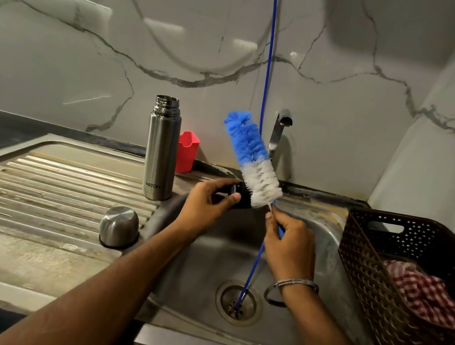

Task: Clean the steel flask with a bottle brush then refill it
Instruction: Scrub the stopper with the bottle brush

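Observation:
The steel flask stands upright and uncapped on the drainboard beside the sink. Its steel cup lid sits upside down on the drainboard nearer to me. Over the sink basin, my right hand grips the thin blue handle of a bottle brush, whose blue and white bristle head points up and to the left. My left hand holds a small black stopper-like part right beside the white bristles.
A tap rises behind the basin, with a blue tube hanging down the marble wall. A red cup stands behind the flask. A brown woven basket with a red checked cloth sits at the right. The drain lies below the brush handle.

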